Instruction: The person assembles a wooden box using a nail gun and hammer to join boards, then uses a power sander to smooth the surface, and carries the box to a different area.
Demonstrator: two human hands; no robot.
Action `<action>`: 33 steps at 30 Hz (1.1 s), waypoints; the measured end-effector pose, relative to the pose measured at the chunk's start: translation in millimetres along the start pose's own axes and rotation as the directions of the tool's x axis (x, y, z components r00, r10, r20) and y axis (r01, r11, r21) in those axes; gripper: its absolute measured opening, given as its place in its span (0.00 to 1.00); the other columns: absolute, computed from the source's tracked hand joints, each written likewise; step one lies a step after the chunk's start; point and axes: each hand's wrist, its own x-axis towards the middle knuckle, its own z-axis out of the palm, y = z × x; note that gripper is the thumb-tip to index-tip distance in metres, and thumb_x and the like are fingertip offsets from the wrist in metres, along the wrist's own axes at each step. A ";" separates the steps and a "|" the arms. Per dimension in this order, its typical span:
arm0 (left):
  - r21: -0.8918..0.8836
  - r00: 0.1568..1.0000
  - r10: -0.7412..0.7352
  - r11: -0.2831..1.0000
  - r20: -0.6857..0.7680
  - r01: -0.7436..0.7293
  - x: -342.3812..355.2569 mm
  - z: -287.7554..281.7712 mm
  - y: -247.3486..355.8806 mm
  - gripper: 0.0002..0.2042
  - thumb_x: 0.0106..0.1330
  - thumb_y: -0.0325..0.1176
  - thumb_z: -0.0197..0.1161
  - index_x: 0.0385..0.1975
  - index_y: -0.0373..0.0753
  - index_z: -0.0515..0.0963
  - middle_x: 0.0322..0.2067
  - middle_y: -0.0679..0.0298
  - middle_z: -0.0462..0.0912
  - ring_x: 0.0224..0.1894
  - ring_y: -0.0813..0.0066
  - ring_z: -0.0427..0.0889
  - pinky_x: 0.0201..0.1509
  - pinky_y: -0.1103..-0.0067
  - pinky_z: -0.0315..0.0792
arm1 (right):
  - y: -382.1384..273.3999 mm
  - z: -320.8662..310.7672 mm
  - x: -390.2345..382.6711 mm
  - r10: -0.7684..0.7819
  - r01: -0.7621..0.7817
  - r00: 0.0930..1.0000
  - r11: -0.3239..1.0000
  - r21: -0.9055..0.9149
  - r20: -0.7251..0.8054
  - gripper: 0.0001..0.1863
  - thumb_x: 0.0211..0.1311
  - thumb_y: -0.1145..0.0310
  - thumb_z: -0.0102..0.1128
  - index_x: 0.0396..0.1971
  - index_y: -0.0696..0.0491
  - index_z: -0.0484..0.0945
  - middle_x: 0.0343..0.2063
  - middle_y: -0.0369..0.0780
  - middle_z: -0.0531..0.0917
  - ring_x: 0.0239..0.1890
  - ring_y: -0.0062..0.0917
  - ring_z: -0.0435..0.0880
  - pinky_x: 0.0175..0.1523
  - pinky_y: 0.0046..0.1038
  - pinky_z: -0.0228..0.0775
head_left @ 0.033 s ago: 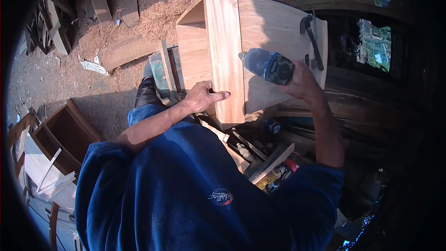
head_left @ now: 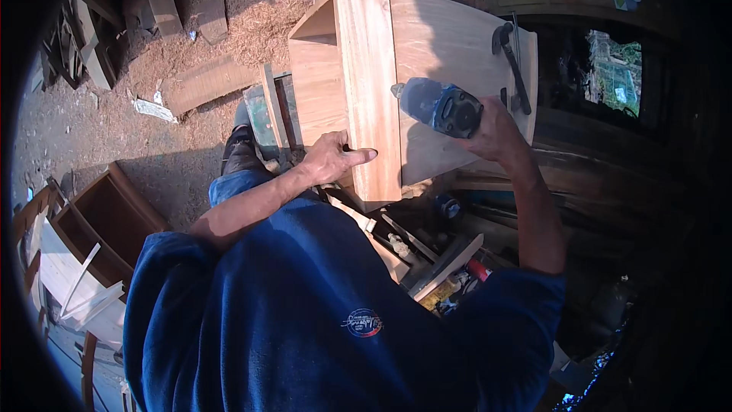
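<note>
A box-like wooden cabinet (head_left: 369, 91) of pale boards stands before me, with one open side to the left. My left hand (head_left: 335, 159) is closed on its near left edge; the thumb lies across the front board and the fingers are partly hidden behind. In my right hand (head_left: 497, 136) is a blue power tool (head_left: 435, 107) with a dark rear end and a small pointed nose. That nose is at the seam between the edge board and the broad panel. Whether it touches the wood, I cannot tell. A dark hammer (head_left: 512, 69) lies on the panel's far right.
Scrap boards (head_left: 160, 0) and wood shavings (head_left: 267, 30) cover the ground at the far left. A brown drawer-like frame (head_left: 114, 198) and white strips (head_left: 80, 282) lie at the left. Wood offcuts (head_left: 450, 267) and cluttered items sit below the cabinet, close to my right arm.
</note>
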 end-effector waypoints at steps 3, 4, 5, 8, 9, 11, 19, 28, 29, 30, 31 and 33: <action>-0.008 1.000 0.019 1.000 0.002 -0.019 -4.5 0.8 9.6 0.26 0.60 0.49 0.71 0.47 0.30 0.81 0.41 0.58 0.87 0.45 0.73 0.82 0.54 0.75 0.73 | -11.4 -9.1 2.4 0.030 -0.029 0.999 0.998 -0.059 0.022 0.18 0.41 0.70 0.69 0.36 0.60 0.81 0.30 0.51 0.85 0.37 0.46 0.84 0.44 0.38 0.75; -0.006 1.000 0.015 1.000 0.006 -0.015 -3.0 0.6 6.4 0.26 0.60 0.49 0.71 0.47 0.30 0.81 0.41 0.58 0.87 0.45 0.73 0.82 0.54 0.75 0.73 | -15.8 -11.9 3.8 0.031 -0.029 0.999 0.998 -0.047 0.040 0.20 0.39 0.70 0.69 0.38 0.59 0.81 0.29 0.53 0.84 0.38 0.51 0.82 0.45 0.43 0.74; -0.012 1.000 0.020 1.000 -0.010 -0.020 0.6 0.5 0.4 0.26 0.60 0.48 0.71 0.47 0.30 0.81 0.40 0.58 0.87 0.45 0.73 0.82 0.55 0.76 0.73 | -14.7 -11.5 5.5 0.036 -0.034 0.999 0.998 -0.043 0.040 0.20 0.39 0.70 0.69 0.38 0.59 0.81 0.29 0.53 0.84 0.38 0.51 0.82 0.45 0.43 0.74; -0.029 0.998 0.047 0.998 -0.048 -0.048 7.3 3.0 -16.3 0.27 0.60 0.49 0.71 0.46 0.29 0.81 0.39 0.56 0.87 0.44 0.73 0.83 0.54 0.76 0.73 | -16.7 -13.4 6.1 -0.022 0.020 0.999 0.999 0.039 0.042 0.20 0.40 0.70 0.69 0.38 0.59 0.81 0.30 0.54 0.84 0.39 0.51 0.82 0.45 0.43 0.75; 0.007 0.995 0.082 0.997 -0.052 -0.082 10.1 3.6 -23.1 0.27 0.60 0.50 0.71 0.46 0.29 0.81 0.39 0.56 0.87 0.44 0.73 0.83 0.54 0.76 0.73 | -17.4 -9.8 2.4 -0.004 0.003 1.000 0.998 0.064 0.020 0.20 0.41 0.70 0.69 0.38 0.58 0.81 0.30 0.54 0.84 0.39 0.51 0.82 0.45 0.43 0.75; 0.046 0.990 0.129 0.991 -0.064 -0.126 8.4 0.7 -10.8 0.28 0.59 0.51 0.70 0.46 0.29 0.81 0.39 0.55 0.87 0.44 0.72 0.83 0.54 0.76 0.73 | -16.8 -4.9 -7.7 0.003 -0.002 1.000 0.996 0.084 -0.010 0.20 0.41 0.70 0.69 0.39 0.58 0.81 0.30 0.54 0.84 0.40 0.51 0.83 0.44 0.43 0.75; 0.040 0.985 0.170 0.985 -0.023 -0.169 4.0 2.3 -24.2 0.31 0.56 0.56 0.72 0.45 0.31 0.82 0.37 0.55 0.86 0.40 0.71 0.83 0.49 0.74 0.74 | -15.2 25.0 -76.4 -0.001 0.000 1.000 1.000 -0.022 -0.019 0.26 0.41 0.65 0.74 0.43 0.58 0.81 0.34 0.51 0.86 0.40 0.45 0.86 0.43 0.36 0.76; 0.005 0.998 -0.053 0.999 0.037 0.053 4.9 5.7 -30.1 0.22 0.60 0.45 0.74 0.44 0.32 0.82 0.39 0.62 0.85 0.44 0.78 0.79 0.53 0.78 0.71 | -20.4 41.0 -74.5 -0.010 0.016 0.998 0.996 0.089 -0.066 0.26 0.40 0.68 0.72 0.44 0.61 0.81 0.35 0.53 0.85 0.41 0.46 0.85 0.45 0.38 0.76; 0.004 0.998 -0.060 0.998 0.037 0.060 3.9 6.8 -30.1 0.22 0.60 0.45 0.74 0.44 0.32 0.82 0.39 0.62 0.85 0.44 0.78 0.79 0.53 0.78 0.71 | -18.2 40.4 -72.1 0.009 -0.004 0.997 0.998 0.069 -0.073 0.26 0.40 0.68 0.72 0.43 0.61 0.81 0.34 0.54 0.85 0.40 0.47 0.85 0.44 0.38 0.76; 0.057 1.000 -0.005 0.998 0.008 0.004 2.6 7.6 -27.9 0.25 0.58 0.51 0.72 0.41 0.32 0.82 0.33 0.61 0.83 0.37 0.76 0.79 0.47 0.76 0.72 | -17.2 39.7 -70.0 0.026 -0.022 0.996 0.999 0.048 -0.080 0.25 0.40 0.68 0.71 0.43 0.61 0.81 0.33 0.54 0.84 0.39 0.47 0.85 0.43 0.39 0.76; 0.108 0.998 0.054 0.993 -0.019 -0.052 1.6 7.2 -26.8 0.29 0.56 0.57 0.71 0.37 0.31 0.82 0.26 0.61 0.81 0.31 0.74 0.78 0.41 0.75 0.73 | -19.6 36.5 -67.9 0.003 0.000 0.995 0.999 0.033 -0.101 0.25 0.40 0.68 0.71 0.43 0.60 0.81 0.32 0.54 0.84 0.38 0.48 0.84 0.42 0.40 0.75; 0.159 0.999 0.026 0.987 -0.025 -0.022 8.8 4.8 -39.3 0.29 0.56 0.57 0.70 0.39 0.31 0.82 0.26 0.61 0.82 0.30 0.74 0.79 0.41 0.74 0.73 | -20.3 34.9 -67.3 -0.005 0.007 0.996 1.000 0.021 -0.093 0.24 0.41 0.70 0.69 0.43 0.57 0.81 0.31 0.53 0.84 0.38 0.49 0.84 0.43 0.42 0.75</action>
